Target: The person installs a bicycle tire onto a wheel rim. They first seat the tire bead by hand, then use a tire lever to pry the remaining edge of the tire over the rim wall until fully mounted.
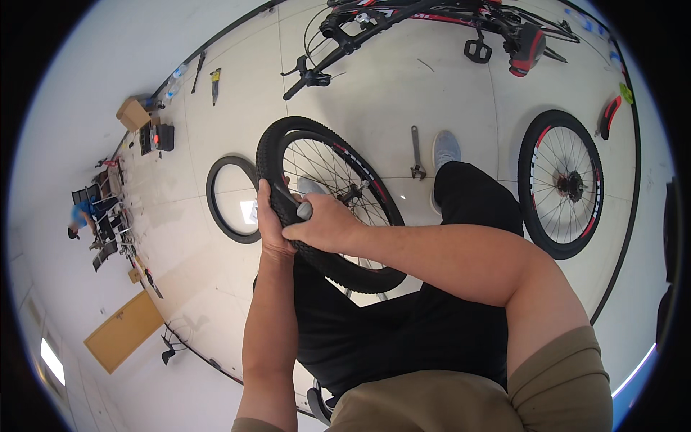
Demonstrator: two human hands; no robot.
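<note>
A bicycle wheel (340, 155) with a black knobbly tyre leans against my legs, its spokes and red-and-white rim marks showing. At the upper left the tyre stands away from the rim. My left hand (272, 219) is wrapped round the tyre's near-left side, thumb on the tread. My right hand (329, 225) is closed beside it, fist against the tyre, on a tool with a rounded grey end (304, 210). The rest of that tool is hidden by my fingers and the tyre.
A loose black tyre (214, 198) lies left on the tiled floor. An adjustable wrench (415, 153) rests by my shoe (445, 149). Another wheel (527, 183) lies right; a bicycle frame (425, 11) lies beyond. A yellow-handled tool (215, 86) and an open cardboard box (133, 114) are far left.
</note>
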